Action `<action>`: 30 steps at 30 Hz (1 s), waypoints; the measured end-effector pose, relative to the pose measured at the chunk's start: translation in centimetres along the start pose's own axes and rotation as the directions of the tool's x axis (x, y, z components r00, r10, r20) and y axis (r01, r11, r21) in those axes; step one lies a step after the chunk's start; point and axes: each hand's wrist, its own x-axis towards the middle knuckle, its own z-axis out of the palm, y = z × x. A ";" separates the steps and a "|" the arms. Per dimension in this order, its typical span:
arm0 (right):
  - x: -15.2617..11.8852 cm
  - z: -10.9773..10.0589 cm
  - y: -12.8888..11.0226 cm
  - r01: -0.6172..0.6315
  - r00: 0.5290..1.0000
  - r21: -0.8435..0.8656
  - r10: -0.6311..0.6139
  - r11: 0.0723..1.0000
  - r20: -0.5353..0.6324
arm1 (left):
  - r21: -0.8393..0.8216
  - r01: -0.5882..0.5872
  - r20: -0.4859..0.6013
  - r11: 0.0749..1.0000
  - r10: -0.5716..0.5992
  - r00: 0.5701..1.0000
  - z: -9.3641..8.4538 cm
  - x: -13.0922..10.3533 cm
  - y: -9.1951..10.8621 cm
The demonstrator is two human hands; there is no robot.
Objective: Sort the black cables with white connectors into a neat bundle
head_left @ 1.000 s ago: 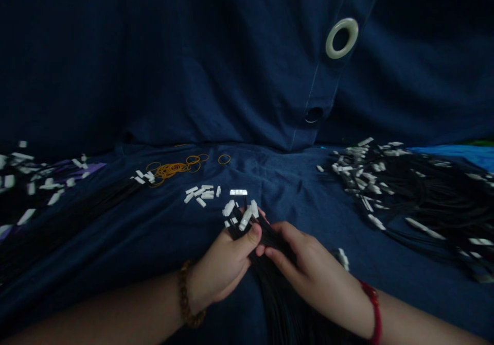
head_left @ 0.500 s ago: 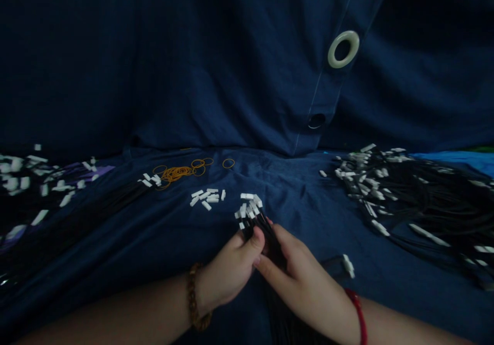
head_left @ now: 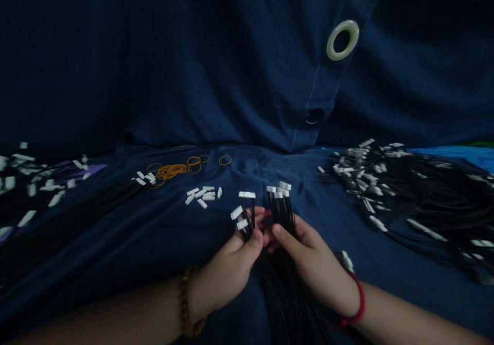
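Black cables with white end connectors are split between my two hands at the lower middle of the view. My left hand (head_left: pixel 231 262) grips a few cables (head_left: pixel 253 212) between thumb and fingers, their white ends fanned out above. Several more cables (head_left: pixel 283 212) stand upright in my right hand (head_left: pixel 309 255), pinched under the thumb with white tips close together. The fingertips of both hands are close to each other. Long black cable lengths (head_left: pixel 289 304) hang down below the right hand. Just beyond the left hand lie several loose white connectors (head_left: pixel 203 195) on the dark blue cloth (head_left: pixel 154 252).
Orange rubber bands (head_left: pixel 172 172) lie in a heap behind the loose connectors. Beside them rests a bundle of black cables (head_left: pixel 104 201). Big cable piles lie at far left (head_left: pixel 34 185) and right (head_left: pixel 428 195). A blue curtain (head_left: pixel 231 67) with a ring eyelet (head_left: pixel 342 40) hangs behind.
The single bunch of cables has parted into two groups, one in each hand. My right hand has shifted a little to the right, and the white ends are now spread apart.
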 end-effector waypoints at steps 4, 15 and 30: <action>0.0 0.0 0.3 0.032 0.999 -0.034 -0.032 0.999 0.002 | 0.449 -0.080 0.089 0.890 0.044 0.995 0.4 -0.5 0.8; 0.1 0.1 0.1 -0.082 0.996 0.228 0.072 0.970 0.055 | 0.570 -0.155 0.134 0.807 0.095 0.986 0.4 -1.1 0.9; -0.4 0.0 0.0 0.111 0.976 -0.094 -0.091 0.989 0.198 | 0.166 -0.056 -0.093 0.984 0.072 0.993 -0.1 -0.2 0.3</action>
